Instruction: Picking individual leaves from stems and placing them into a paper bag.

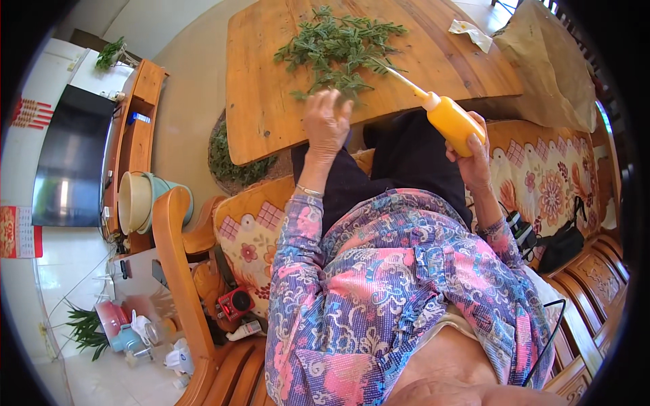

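Note:
My right hand [470, 149] is wrapped round a yellow squeeze bottle [452, 122] with a long thin nozzle. The bottle is tilted, and its nozzle points up and left over the table toward the green sprigs [332, 51]. These artificial-looking, fir-like sprigs lie in a loose, spread heap on the wooden table. At the near edge of the heap is my left hand [327, 122], its fingers curled together and slightly blurred. Whatever lies between those fingertips, if anything, is hidden.
On the wooden table [271, 115] a crumpled white tissue [472, 34] lies at the far right, beside a large brown paper bag [548, 68]. A container of greenery [237, 159] stands below the table's left edge. Buckets [135, 203] and a red radio [236, 303] are at left.

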Demonstrator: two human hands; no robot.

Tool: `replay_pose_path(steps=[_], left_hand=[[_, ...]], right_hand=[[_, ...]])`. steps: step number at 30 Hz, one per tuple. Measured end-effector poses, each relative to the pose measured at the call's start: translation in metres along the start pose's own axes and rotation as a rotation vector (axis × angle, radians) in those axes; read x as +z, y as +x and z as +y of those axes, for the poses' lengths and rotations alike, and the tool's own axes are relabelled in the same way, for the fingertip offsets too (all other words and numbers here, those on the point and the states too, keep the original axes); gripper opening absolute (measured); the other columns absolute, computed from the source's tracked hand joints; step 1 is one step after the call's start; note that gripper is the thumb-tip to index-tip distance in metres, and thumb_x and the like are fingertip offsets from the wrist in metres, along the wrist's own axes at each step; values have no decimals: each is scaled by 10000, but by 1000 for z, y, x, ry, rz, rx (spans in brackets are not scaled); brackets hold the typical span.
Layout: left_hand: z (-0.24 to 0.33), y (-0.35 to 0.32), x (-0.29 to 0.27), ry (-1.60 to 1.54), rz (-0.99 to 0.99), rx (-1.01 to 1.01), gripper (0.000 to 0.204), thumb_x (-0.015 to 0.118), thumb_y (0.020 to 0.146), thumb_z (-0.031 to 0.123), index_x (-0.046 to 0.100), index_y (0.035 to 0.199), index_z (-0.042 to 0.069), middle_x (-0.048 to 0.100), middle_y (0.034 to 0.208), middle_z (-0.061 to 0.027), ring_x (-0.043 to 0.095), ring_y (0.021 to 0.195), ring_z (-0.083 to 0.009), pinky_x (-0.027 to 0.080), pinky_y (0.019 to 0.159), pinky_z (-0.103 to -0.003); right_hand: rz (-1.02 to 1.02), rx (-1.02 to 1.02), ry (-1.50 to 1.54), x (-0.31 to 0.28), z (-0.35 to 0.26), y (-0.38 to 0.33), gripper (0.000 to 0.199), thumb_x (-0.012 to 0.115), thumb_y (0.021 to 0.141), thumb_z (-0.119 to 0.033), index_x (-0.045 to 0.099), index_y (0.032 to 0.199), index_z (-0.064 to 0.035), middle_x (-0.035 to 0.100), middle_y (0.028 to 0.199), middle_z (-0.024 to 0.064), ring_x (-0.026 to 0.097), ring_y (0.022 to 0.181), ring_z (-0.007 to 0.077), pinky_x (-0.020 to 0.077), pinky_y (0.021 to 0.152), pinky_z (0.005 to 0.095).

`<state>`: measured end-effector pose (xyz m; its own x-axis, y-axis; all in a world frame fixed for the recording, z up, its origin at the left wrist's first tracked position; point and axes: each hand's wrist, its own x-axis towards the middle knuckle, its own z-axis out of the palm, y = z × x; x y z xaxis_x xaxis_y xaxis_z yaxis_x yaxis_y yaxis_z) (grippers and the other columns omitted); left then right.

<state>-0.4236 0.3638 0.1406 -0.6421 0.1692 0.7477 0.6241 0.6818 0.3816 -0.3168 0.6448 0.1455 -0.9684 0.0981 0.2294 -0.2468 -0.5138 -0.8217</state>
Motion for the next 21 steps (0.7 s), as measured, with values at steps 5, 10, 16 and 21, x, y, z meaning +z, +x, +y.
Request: replay_pose_path(steps=[5, 10, 16, 21], left_hand=[[-23, -3, 7, 130, 49, 113, 348, 656, 777, 199, 597, 1081, 40, 591, 1100, -111, 541, 990, -275, 436, 884, -365], [-30, -8, 15, 148, -6, 83, 333, 662, 784, 184, 602, 1075, 34, 592, 1104, -111, 545, 1003, -283, 448, 886, -358], [-28, -3, 20, 142, 18, -3, 315, 674, 786, 175, 615, 1059, 29, 604, 1087, -118, 560, 997, -294, 460, 879, -352], [-29, -6, 23, 72, 94, 40, 324, 685, 780, 177, 612, 1059, 30, 600, 1081, -128, 570, 982, -299, 467, 869, -354]], right_hand=[[-6, -3, -25, -2, 8, 4, 508, 628, 845, -247, 379, 1274, -136, 479, 1092, 140, 533, 736, 189, 451, 535, 229], [9, -5, -76, -1, 9, 6, 508, 635, 844, -261, 388, 1269, -136, 478, 1081, 133, 533, 739, 180, 454, 536, 224], [21, -14, -131, 4, 8, 9, 503, 641, 838, -268, 402, 1260, -132, 482, 1058, 124, 532, 750, 164, 464, 543, 215], [21, -25, -162, 1, 6, 11, 489, 639, 836, -258, 416, 1251, -128, 483, 1047, 118, 532, 764, 154, 467, 543, 205]])
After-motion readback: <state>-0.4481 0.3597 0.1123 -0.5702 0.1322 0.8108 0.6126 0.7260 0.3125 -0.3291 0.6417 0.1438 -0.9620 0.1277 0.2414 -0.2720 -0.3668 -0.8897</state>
